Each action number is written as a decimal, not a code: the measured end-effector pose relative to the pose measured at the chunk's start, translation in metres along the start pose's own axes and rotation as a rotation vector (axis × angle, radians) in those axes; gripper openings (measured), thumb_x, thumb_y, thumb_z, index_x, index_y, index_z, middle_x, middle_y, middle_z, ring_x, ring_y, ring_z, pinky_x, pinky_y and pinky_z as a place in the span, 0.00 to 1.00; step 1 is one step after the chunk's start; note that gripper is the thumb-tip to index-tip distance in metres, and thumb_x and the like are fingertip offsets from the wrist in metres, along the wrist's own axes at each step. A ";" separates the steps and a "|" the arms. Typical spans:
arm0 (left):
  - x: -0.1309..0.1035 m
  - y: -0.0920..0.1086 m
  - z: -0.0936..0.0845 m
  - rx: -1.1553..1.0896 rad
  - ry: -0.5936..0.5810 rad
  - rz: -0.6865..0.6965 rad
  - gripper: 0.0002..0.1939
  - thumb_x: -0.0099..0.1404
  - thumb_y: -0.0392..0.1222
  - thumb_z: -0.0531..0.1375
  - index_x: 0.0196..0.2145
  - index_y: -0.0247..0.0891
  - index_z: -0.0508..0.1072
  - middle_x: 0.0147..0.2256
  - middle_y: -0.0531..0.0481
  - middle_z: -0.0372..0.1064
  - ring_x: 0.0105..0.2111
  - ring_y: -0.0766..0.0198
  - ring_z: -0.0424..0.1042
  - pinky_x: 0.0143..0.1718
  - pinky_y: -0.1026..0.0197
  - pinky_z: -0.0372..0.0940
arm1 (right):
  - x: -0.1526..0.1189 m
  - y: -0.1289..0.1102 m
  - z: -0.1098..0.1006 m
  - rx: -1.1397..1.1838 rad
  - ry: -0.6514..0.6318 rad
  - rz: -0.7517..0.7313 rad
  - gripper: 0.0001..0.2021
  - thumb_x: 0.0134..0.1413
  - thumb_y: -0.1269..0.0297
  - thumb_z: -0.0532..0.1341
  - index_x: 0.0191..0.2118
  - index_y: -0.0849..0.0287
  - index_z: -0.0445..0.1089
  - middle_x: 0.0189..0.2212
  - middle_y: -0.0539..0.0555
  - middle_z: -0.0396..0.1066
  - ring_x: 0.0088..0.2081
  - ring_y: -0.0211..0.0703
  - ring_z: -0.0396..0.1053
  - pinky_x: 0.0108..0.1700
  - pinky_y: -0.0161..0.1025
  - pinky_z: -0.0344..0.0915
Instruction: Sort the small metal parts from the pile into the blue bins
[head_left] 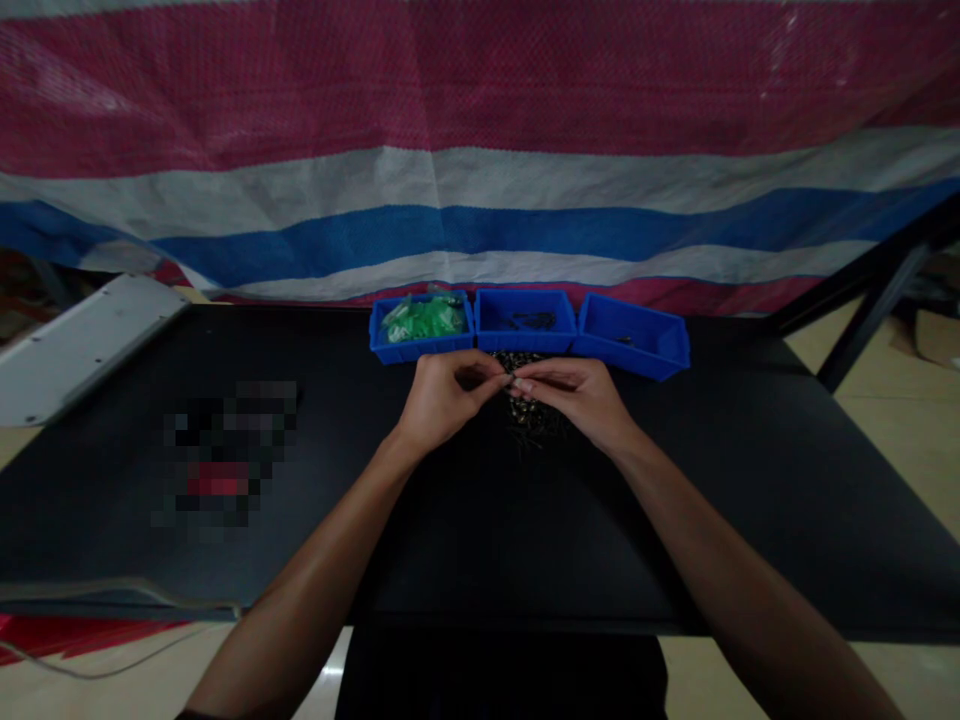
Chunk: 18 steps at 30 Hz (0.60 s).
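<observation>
Both hands meet above a pile of small dark and shiny metal pieces [529, 412] on the black table. My left hand [448, 396] is closed in a pinch, thumb and fingertips together. My right hand [574, 392] pinches from the other side, its fingertips touching or almost touching those of the left. Something tiny may sit between the fingertips, but it is too small and dark to name. Just behind the hands stand three blue bins: the left bin [420, 350] with green and clear plastic bags, the middle bin [525, 342] with dark thin pieces, the right bin [637, 355] with a few small bits.
A blurred-out dark and red item [225, 470] lies on the left of the black table [787, 500]. At the far left is a white panel [82, 345]. A cable [135, 585] runs along the front left edge. A striped sheet [450, 230] hangs behind; a black metal frame [870, 290] stands right.
</observation>
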<state>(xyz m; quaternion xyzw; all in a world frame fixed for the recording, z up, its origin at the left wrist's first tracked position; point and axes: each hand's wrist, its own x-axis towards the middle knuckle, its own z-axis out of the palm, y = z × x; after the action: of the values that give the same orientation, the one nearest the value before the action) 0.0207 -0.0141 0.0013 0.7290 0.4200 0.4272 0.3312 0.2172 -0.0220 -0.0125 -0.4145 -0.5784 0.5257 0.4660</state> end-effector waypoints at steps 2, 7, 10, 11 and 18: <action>0.000 0.000 -0.002 0.052 -0.019 0.017 0.07 0.65 0.41 0.62 0.34 0.35 0.78 0.31 0.49 0.78 0.28 0.65 0.76 0.32 0.64 0.71 | 0.001 0.001 -0.001 -0.005 0.015 0.019 0.11 0.45 0.58 0.72 0.36 0.54 0.80 0.32 0.53 0.81 0.34 0.47 0.79 0.46 0.50 0.76; -0.001 -0.003 -0.005 0.311 -0.130 0.142 0.06 0.66 0.41 0.61 0.37 0.37 0.77 0.32 0.49 0.75 0.30 0.64 0.74 0.34 0.61 0.69 | 0.012 0.003 0.003 -0.011 0.283 -0.074 0.10 0.48 0.60 0.70 0.38 0.55 0.80 0.35 0.54 0.81 0.39 0.50 0.79 0.49 0.51 0.75; -0.004 -0.006 -0.001 0.407 -0.299 0.210 0.11 0.63 0.42 0.64 0.43 0.36 0.76 0.41 0.44 0.74 0.39 0.58 0.74 0.42 0.56 0.70 | 0.019 0.007 0.005 -0.027 0.332 -0.179 0.17 0.51 0.62 0.68 0.49 0.52 0.76 0.49 0.55 0.77 0.51 0.51 0.75 0.57 0.53 0.69; -0.005 -0.007 0.001 0.430 -0.340 0.219 0.13 0.63 0.42 0.64 0.45 0.36 0.75 0.44 0.43 0.73 0.41 0.56 0.74 0.44 0.54 0.70 | 0.020 0.008 0.005 -0.038 0.302 -0.193 0.20 0.51 0.63 0.68 0.53 0.50 0.74 0.53 0.54 0.74 0.53 0.52 0.73 0.59 0.53 0.68; -0.006 -0.013 0.008 0.487 -0.381 0.228 0.08 0.67 0.35 0.59 0.43 0.35 0.75 0.42 0.45 0.72 0.43 0.56 0.73 0.46 0.54 0.70 | 0.011 0.009 0.001 -0.014 0.190 -0.125 0.22 0.51 0.66 0.67 0.54 0.51 0.73 0.55 0.55 0.72 0.49 0.53 0.76 0.58 0.54 0.69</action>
<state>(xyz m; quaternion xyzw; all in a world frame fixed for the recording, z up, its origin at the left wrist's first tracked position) 0.0219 -0.0150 -0.0154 0.8959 0.3559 0.2048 0.1698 0.2136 -0.0103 -0.0203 -0.4288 -0.5602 0.4499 0.5476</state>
